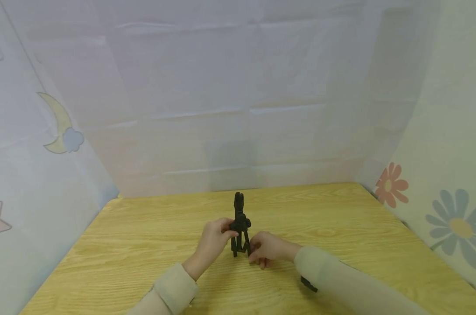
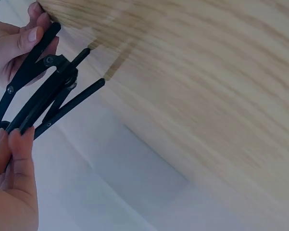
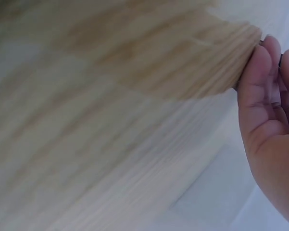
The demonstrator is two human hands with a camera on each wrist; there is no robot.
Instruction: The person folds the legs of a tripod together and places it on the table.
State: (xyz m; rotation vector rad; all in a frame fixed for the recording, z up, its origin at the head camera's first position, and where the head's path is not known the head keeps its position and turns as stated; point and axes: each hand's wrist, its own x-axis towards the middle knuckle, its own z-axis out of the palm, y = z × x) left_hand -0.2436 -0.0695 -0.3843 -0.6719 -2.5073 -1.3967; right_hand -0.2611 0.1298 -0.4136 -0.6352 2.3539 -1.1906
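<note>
A small black tripod (image 1: 239,223) stands upright near the middle of the wooden table, its clamp-like head pointing up. My left hand (image 1: 212,238) pinches it just below the head, between thumb and fingers. Lower down, my right hand (image 1: 270,247) grips the end of one leg. The left wrist view shows the spread legs (image 2: 84,101), their hinged braces and the centre column, with the right thumb against one leg. In the right wrist view, the right hand's fingers (image 3: 257,72) are bent together and hide nearly all of the tripod.
The yellowish wooden table (image 1: 151,232) runs back to a pale creased sheet (image 1: 182,109). Printed side sheets with a moon (image 1: 60,122) and flowers (image 1: 460,227) stand left and right. A small black piece (image 1: 308,283) shows below the right sleeve.
</note>
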